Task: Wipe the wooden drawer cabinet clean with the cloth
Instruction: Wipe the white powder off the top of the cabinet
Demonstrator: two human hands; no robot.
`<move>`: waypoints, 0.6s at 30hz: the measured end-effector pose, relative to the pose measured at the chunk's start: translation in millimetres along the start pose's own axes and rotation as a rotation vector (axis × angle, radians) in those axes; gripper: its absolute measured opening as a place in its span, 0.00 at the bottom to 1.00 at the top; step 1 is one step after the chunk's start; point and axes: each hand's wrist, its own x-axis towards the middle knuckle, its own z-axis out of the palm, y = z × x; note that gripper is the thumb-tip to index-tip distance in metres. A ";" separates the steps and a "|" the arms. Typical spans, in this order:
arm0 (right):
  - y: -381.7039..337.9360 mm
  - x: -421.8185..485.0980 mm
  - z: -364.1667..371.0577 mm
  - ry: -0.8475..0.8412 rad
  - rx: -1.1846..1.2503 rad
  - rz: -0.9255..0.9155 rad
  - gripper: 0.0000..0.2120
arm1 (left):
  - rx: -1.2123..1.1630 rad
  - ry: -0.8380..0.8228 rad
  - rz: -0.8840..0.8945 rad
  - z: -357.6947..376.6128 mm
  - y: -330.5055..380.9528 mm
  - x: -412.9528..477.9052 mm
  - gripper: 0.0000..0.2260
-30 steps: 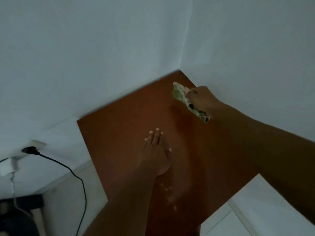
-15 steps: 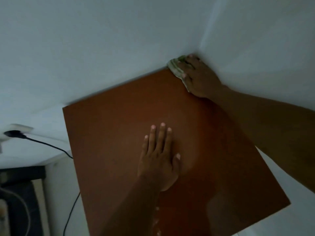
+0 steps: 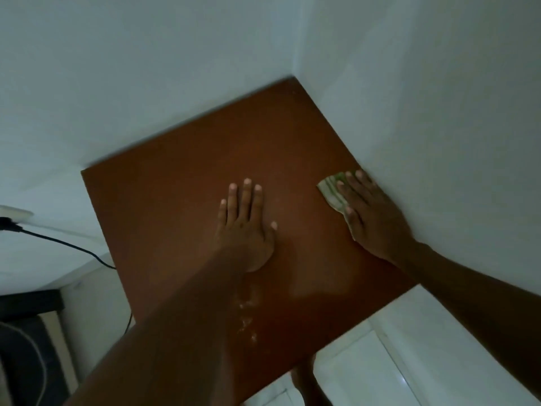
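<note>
Cloth (image 3: 330,192), a green-and-white wad right of frame centre, lies on top of the wooden drawer cabinet (image 3: 175,200), close to the wall (image 3: 439,142). Right grip (image 3: 371,213) presses it with fingers straight, pinching nothing. Left grip (image 3: 246,227) rests flat and spread at mid-top, holding nothing. Risks:

- **Cloth:** being unpinched, it may slip from under the palm or bunch against the wall.
- **Pale specks (image 3: 247,315):** these lie at lower centre beside the left forearm and may be missed.
- **Cable (image 3: 67,246):** it runs to the cabinet's left edge, where a stroke off that edge may snag it.
</note>
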 end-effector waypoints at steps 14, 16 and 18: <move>-94.1 -122.0 -44.0 0.003 0.082 -0.024 0.17 | -0.009 0.034 0.036 -22.1 -64.9 -106.0 0.28; -135.2 -64.2 -34.8 0.079 0.161 -0.016 0.19 | -0.009 0.077 0.039 -9.0 -81.3 -140.7 0.28; -170.1 -0.1 -14.1 0.114 0.239 -0.049 0.18 | -0.035 0.121 0.052 8.1 -91.6 -171.5 0.28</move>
